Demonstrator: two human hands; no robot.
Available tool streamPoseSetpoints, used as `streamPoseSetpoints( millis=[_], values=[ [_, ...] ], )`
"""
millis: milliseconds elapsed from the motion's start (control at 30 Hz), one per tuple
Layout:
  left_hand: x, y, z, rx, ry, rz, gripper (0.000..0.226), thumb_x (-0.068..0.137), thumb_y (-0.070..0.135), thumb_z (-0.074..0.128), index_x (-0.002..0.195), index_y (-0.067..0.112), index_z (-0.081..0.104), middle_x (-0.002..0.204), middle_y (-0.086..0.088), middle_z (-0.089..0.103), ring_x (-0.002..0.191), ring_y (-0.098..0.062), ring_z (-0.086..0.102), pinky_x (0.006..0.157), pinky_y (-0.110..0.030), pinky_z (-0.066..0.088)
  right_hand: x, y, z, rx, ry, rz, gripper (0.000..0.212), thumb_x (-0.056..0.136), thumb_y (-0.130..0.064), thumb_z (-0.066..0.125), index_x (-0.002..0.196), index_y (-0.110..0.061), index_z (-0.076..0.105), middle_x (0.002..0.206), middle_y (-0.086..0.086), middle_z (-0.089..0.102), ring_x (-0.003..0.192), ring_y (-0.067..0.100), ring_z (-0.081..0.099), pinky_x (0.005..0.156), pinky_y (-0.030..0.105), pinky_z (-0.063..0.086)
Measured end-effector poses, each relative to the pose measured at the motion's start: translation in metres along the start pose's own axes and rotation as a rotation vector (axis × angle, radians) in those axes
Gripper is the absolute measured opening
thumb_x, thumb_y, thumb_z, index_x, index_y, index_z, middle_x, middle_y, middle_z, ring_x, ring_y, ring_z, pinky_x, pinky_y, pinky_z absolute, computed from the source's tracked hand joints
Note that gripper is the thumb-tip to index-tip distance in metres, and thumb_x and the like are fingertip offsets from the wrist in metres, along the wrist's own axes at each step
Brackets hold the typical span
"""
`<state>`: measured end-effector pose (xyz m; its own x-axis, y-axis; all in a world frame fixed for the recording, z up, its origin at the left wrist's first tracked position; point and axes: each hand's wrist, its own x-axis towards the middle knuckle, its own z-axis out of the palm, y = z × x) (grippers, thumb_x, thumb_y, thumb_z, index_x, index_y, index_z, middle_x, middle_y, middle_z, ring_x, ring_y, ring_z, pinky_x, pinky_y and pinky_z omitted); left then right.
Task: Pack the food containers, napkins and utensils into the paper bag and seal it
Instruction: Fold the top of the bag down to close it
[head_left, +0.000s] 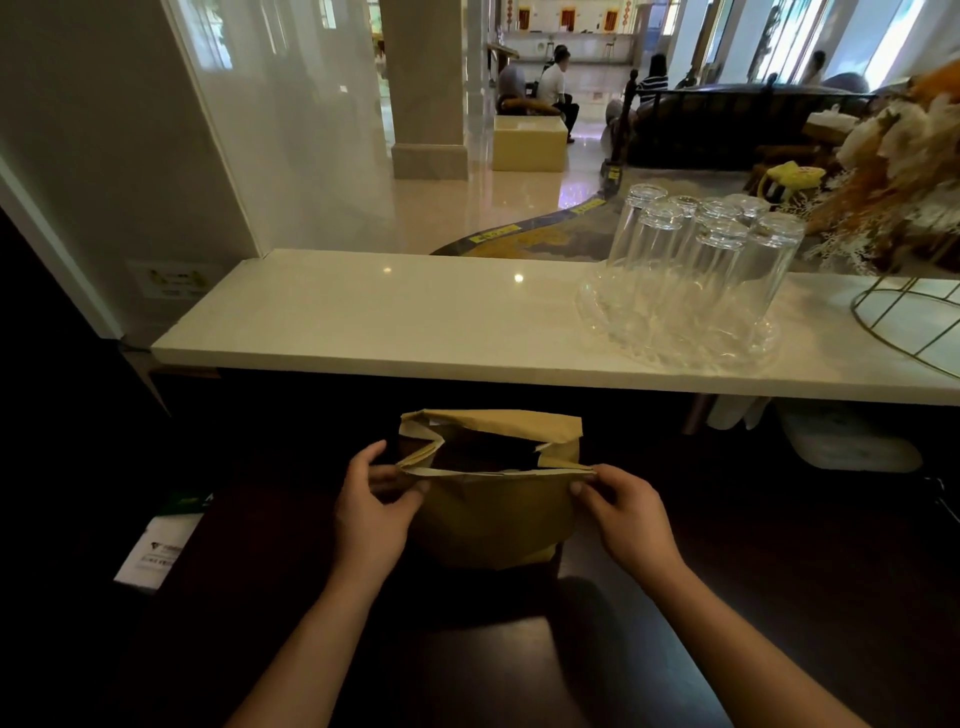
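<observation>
Brown paper bag (488, 514), both hands pinching its open rim — contents lost in shadow

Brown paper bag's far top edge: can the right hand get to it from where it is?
Probably yes. The right hand pinches the near rim's corner of the brown paper bag; the mouth gapes open and nothing lies between.

A single head-worn view looks forward and down, close above the fingers (576, 488), the pale worktop (415, 322) beyond them.
</observation>
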<state>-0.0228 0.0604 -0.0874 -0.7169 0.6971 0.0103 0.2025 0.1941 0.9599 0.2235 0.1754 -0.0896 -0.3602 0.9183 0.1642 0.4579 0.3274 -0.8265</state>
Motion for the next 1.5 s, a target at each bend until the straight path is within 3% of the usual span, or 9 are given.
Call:
streamPoseSetpoints(
  millis=[100,200,300,433,667,1033,1200,1367,1500],
  values=[
    [0.012,0.002,-0.001,0.007,-0.075,0.008,0.087,0.078,0.017,0.081,0.149,0.027,0.034,0.141,0.005,0.049,0.130,-0.014,0.044,0.102,-0.035,0.039,0.006,0.002,-0.001,0.015,0.004,0.041,0.012,0.088,-0.022,0.067,0.100,-0.025,0.070,0.088,-0.008,0.070,0.084,0.004,0.064,0.077,0.037,0.055],
    [0.021,0.007,-0.002,-0.046,-0.171,-0.011,0.094,0.080,0.015,0.079,0.154,0.030,0.023,0.153,0.008,0.037,0.141,-0.015,0.032,0.111,-0.041,0.031,0.011,0.004,-0.003,0.038,0.011,0.107,0.039,0.084,-0.027,0.072,0.121,-0.021,0.061,0.104,-0.009,0.066,0.093,0.004,0.061,0.080,0.028,0.052],
    [0.030,0.009,-0.002,-0.104,-0.248,-0.014,0.097,0.080,0.010,0.079,0.154,0.031,0.021,0.153,0.008,0.039,0.140,-0.014,0.035,0.114,-0.044,0.033,0.016,0.008,-0.004,0.077,-0.008,0.167,0.065,0.082,-0.030,0.074,0.140,-0.021,0.046,0.130,-0.007,0.055,0.117,0.011,0.054,0.097,0.033,0.047],
    [0.036,0.010,0.001,-0.064,-0.239,-0.009,0.090,0.079,0.009,0.079,0.152,0.027,0.030,0.140,0.006,0.051,0.128,-0.013,0.046,0.104,-0.036,0.041,0.022,0.011,-0.004,0.315,-0.091,0.253,0.071,0.085,-0.020,0.072,0.147,-0.027,0.037,0.146,-0.005,0.046,0.130,0.020,0.046,0.104,0.048,0.047],
    [0.039,0.010,0.005,-0.015,-0.136,0.065,0.064,0.078,0.000,0.078,0.135,0.017,0.055,0.119,0.000,0.061,0.114,-0.013,0.053,0.098,-0.034,0.045,0.033,0.010,0.000,0.460,-0.121,0.265,0.060,0.088,-0.009,0.068,0.142,-0.022,0.045,0.128,0.000,0.060,0.119,0.017,0.056,0.091,0.032,0.054],
    [0.046,0.005,0.018,0.054,-0.010,0.079,0.029,0.076,-0.001,0.079,0.094,0.018,0.068,0.080,0.009,0.067,0.078,-0.009,0.064,0.075,-0.030,0.052,0.040,0.012,0.009,0.224,0.014,0.187,0.010,0.088,-0.014,0.068,0.092,-0.022,0.072,0.087,-0.001,0.073,0.082,0.014,0.069,0.068,0.027,0.057],
    [0.046,0.001,0.017,0.100,-0.005,0.084,0.025,0.078,0.003,0.078,0.097,0.016,0.069,0.081,0.008,0.066,0.076,-0.005,0.060,0.074,-0.029,0.051,0.035,0.009,0.006,0.277,-0.016,0.189,0.017,0.088,-0.012,0.068,0.101,-0.022,0.070,0.093,-0.003,0.071,0.088,0.013,0.068,0.071,0.025,0.057],
    [0.050,-0.002,0.017,0.088,-0.025,0.067,0.028,0.078,0.002,0.078,0.103,0.011,0.071,0.081,0.003,0.067,0.077,-0.013,0.063,0.073,-0.029,0.052,0.028,-0.006,-0.004,0.511,-0.082,0.189,0.054,0.081,0.012,0.060,0.124,-0.020,0.059,0.112,-0.002,0.067,0.104,0.011,0.063,0.075,0.023,0.057],
    [0.054,-0.004,0.016,0.088,-0.058,0.057,0.028,0.079,0.000,0.076,0.106,0.007,0.071,0.083,-0.006,0.070,0.081,-0.023,0.067,0.073,-0.030,0.052,0.036,-0.020,-0.005,0.472,-0.049,0.222,0.037,0.093,-0.023,0.061,0.130,-0.024,0.057,0.117,-0.007,0.061,0.107,0.005,0.057,0.082,0.019,0.047]
  ],
)
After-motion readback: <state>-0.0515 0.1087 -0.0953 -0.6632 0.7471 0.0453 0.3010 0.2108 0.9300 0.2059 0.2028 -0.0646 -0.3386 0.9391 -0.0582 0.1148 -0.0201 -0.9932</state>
